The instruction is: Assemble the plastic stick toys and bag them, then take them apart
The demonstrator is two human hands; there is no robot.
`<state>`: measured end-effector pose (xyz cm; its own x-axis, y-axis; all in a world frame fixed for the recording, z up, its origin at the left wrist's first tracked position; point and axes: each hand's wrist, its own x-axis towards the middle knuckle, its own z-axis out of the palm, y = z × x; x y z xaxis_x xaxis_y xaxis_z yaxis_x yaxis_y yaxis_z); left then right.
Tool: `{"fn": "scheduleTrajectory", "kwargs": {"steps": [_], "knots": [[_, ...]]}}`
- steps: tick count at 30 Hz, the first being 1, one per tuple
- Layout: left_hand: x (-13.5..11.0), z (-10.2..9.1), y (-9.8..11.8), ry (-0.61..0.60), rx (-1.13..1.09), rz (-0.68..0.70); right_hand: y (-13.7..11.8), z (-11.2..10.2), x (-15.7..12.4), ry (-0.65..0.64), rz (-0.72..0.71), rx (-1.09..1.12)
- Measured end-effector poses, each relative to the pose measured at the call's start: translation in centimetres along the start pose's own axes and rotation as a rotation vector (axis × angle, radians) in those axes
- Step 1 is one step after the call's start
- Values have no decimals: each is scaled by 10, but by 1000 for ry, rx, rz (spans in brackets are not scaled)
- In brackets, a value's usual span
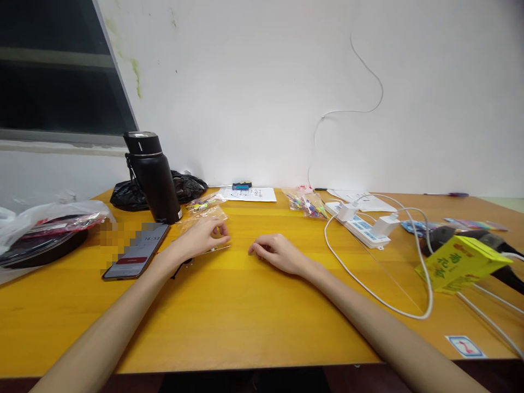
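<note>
1. The left hand rests on the table, fingers curled narrow, fingertips pinching the edge of a clear plastic bag lying at its 12 o'clock.
2. The right hand lies loosely curled and holds nothing, at 3 o'clock from the left.
3. A phone lies at the left hand's 9 o'clock, with a black bottle at 11 o'clock.

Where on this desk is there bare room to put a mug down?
Bare wood lies between the two forearms, toward the near table edge. It is crowded by the phone and black bottle, and around the power strip with its cables.
</note>
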<state>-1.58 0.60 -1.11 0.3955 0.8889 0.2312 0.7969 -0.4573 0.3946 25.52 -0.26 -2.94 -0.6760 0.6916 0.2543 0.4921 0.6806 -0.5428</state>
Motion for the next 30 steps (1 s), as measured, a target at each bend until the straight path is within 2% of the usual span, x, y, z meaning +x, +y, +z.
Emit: {"fn": "scheduleTrajectory", "kwargs": {"steps": [5,11,13,16,20,24,30], "knots": [[-3,-2,-1,-126,1,43,-1,-1,1,-8,5,-1],[-2,5,-6,-173,-71,60,-1,-1,1,-12,12,-3],[-2,6,-5,-161,-92,63,-1,-1,1,-10,16,-1],[-2,4,-4,-81,-110,62,-2,-1,1,-10,15,10],[0,3,-7,31,-105,-19,-3,-2,1,-11,-2,20],[2,8,-15,57,-115,-96,-3,-1,1,-12,1,11],[2,13,-20,47,-204,-141,-2,-1,1,-5,0,2]]}}
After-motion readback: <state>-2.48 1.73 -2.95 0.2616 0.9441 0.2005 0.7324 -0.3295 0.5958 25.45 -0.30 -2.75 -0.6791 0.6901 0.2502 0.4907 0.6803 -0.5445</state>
